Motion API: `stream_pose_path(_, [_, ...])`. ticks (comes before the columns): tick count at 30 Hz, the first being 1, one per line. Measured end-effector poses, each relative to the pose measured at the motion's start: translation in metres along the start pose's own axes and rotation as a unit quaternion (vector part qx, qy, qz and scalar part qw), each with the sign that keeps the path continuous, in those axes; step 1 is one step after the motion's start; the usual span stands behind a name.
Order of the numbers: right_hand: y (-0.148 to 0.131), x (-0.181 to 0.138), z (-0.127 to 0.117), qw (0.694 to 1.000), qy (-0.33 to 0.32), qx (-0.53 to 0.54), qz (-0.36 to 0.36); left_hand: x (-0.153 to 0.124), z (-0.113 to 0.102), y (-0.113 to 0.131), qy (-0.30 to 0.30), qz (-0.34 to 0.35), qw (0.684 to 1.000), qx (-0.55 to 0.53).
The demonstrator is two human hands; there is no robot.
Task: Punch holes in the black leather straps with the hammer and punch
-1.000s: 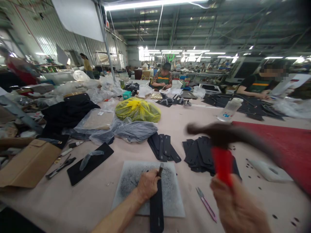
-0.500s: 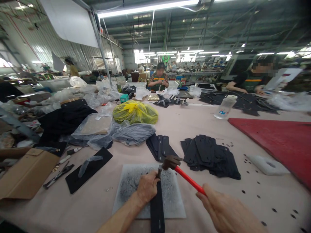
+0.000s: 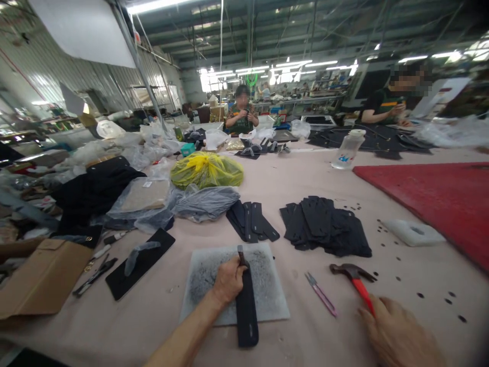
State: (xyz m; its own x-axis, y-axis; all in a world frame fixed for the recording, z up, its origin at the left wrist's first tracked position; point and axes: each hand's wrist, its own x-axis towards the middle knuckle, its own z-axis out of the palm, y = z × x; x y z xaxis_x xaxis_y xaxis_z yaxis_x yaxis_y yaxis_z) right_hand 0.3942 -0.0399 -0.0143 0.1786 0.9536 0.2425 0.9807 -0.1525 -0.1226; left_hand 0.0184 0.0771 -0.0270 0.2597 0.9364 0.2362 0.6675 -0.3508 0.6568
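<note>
My left hand (image 3: 228, 281) is closed around a short metal punch (image 3: 240, 252), held on the far end of a dark strip (image 3: 247, 312) with small slots. That strip lies lengthwise over a smudged white board (image 3: 277, 295) and sticks out past its near edge. At the lower right, my right hand (image 3: 399, 329) grips the red handle of a claw hammer (image 3: 359, 285), its head low over the table; whether it touches the surface I cannot tell. Thread snips (image 3: 321, 295) with a pink handle lie between the board and the hammer.
Beyond the board are a small fan of dark strips (image 3: 254, 221) and a bigger pile (image 3: 324, 227). Bags, including a yellow one (image 3: 208, 171), and a cardboard box (image 3: 46, 275) crowd the left. A bottle (image 3: 348, 149) and red sheet (image 3: 428, 196) lie right. Two people sit across the table.
My right hand has carried the hammer away from the punch, down and to the right. The thread snips have come into sight. My left hand still holds the punch on the strip.
</note>
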Motion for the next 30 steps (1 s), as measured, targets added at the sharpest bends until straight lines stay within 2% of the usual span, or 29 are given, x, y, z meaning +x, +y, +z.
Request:
stream_pose_path(2, [-0.054,0.006,-0.005,0.998,0.008,0.039,-0.056,0.000,0.000,-0.001,0.006,0.001,1.000,0.006])
stream_pose_path(4, [-0.118,0.009,-0.007,0.979,-0.048,0.129,-0.153,0.000,0.000,-0.002,0.009,-0.002,1.000,0.011])
stream_pose_path(6, [-0.173,0.006,-0.002,0.943,-0.136,0.191,-0.237,0.000,0.000,-0.002,0.009,-0.004,1.000,0.006])
stream_pose_path(7, [-0.194,0.002,0.002,0.925,-0.172,0.214,-0.262,0.000,0.000,-0.001,0.008,-0.007,1.000,-0.004])
stream_pose_path(9, [-0.218,-0.008,0.013,0.904,-0.217,0.242,-0.276,0.001,0.000,0.000,0.021,-0.035,0.998,-0.039])
stream_pose_path(11, [-0.223,-0.015,0.020,0.899,-0.236,0.254,-0.266,0.004,-0.002,0.001,0.066,-0.104,0.988,-0.090])
stream_pose_path(14, [-0.214,-0.013,0.021,0.890,-0.262,0.264,-0.265,0.007,-0.010,-0.002,0.137,-0.194,0.962,-0.138])
stream_pose_path(19, [-0.209,-0.010,0.018,0.875,-0.293,0.261,-0.284,-0.009,-0.027,-0.005,0.126,-0.163,0.975,-0.084])
stream_pose_path(24, [-0.212,-0.012,0.024,0.882,-0.290,0.215,-0.301,-0.030,-0.023,-0.007,0.111,-0.142,0.978,-0.108])
stream_pose_path(30, [-0.217,0.040,0.023,0.899,-0.275,0.177,-0.291,-0.036,-0.028,-0.011,0.151,-0.179,0.967,-0.100])
